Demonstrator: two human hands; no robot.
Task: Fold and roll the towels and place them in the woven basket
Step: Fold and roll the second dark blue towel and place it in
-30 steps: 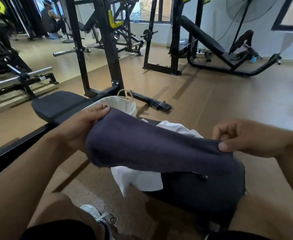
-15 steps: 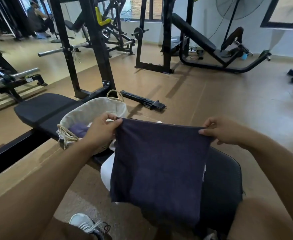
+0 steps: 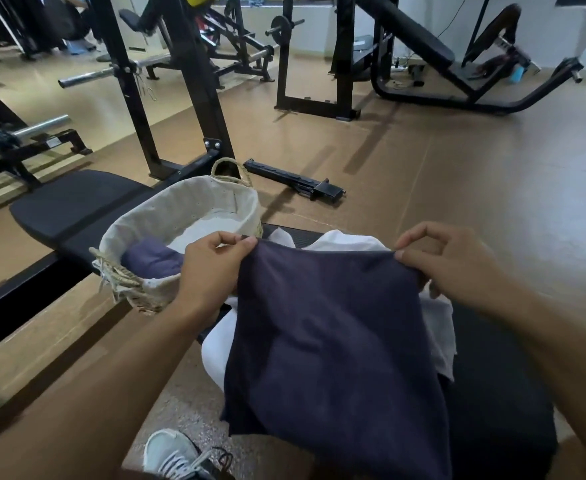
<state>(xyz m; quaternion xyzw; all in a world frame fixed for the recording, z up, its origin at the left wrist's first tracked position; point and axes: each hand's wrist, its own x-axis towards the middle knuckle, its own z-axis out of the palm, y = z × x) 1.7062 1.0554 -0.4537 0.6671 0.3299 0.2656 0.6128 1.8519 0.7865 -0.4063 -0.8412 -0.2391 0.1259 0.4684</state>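
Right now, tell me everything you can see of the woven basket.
The woven basket is oval, of pale straw-like weave, with a cream cloth liner folded over its rim and a looped handle at the far end. It sits upright on the black bench. A rolled dark blue towel lies inside. The left hand hides part of its near rim.
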